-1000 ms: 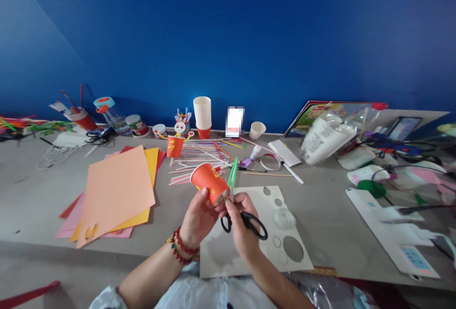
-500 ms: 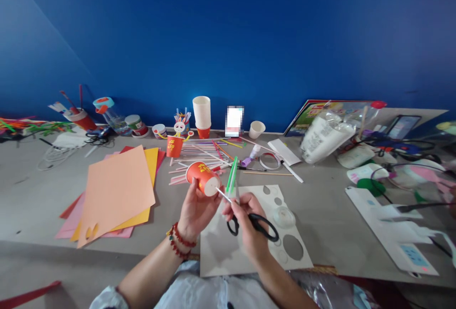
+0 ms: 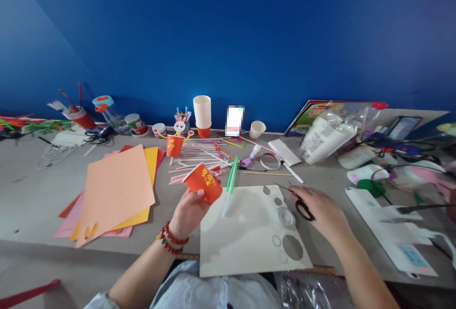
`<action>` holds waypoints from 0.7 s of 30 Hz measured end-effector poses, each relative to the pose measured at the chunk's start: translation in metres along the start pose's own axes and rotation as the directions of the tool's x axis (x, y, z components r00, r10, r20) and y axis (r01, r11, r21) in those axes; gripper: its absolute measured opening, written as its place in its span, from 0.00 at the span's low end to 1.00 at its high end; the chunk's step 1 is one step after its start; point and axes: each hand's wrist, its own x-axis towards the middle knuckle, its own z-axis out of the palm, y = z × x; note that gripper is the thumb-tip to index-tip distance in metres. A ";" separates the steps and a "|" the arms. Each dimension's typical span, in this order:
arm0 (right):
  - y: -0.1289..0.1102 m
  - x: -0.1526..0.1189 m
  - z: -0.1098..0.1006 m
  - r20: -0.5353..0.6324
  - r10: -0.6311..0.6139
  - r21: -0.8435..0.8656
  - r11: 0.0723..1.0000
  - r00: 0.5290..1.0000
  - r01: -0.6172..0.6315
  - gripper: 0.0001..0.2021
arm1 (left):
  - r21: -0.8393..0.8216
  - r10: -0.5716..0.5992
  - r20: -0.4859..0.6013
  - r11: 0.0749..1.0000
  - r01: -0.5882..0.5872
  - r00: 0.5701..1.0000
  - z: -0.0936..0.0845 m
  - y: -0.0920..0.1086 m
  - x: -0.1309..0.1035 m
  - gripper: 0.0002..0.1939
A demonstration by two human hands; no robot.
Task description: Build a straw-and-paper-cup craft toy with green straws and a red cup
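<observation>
My left hand holds a small orange paper cup with yellow print, tilted with its mouth up and to the left, above the table. My right hand is out to the right, low over the table, gripping black-handled scissors whose blades point left toward the white card. That card has round holes cut in it and a clear tape roll lying on it. A green straw and a pale straw lie at the card's upper left edge.
Stacked peach, yellow and pink paper sheets lie left. Loose straws, a decorated orange cup, stacked white cups and jars line the back by the blue wall. A white bag, cut paper and cables crowd the right.
My right hand has pulled away from the cup and swung right and down to the table with the scissors. The left hand has turned the cup from bottom-toward-me to mouth up-left.
</observation>
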 end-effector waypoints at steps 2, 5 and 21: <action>0.024 -0.007 0.009 0.048 -0.003 -0.093 0.996 0.999 0.008 0.16 | 0.064 0.027 0.031 0.998 -0.028 0.999 -0.004 0.004 0.000 0.19; 0.047 -0.012 0.021 0.071 -0.029 -0.154 0.987 0.997 0.039 0.17 | 0.150 0.078 0.011 0.986 -0.079 0.997 -0.009 0.009 0.003 0.19; 0.089 0.008 0.035 0.197 -0.203 -0.176 0.955 0.959 0.239 0.27 | 0.560 -0.115 0.060 0.826 0.061 0.992 -0.036 -0.003 -0.015 0.29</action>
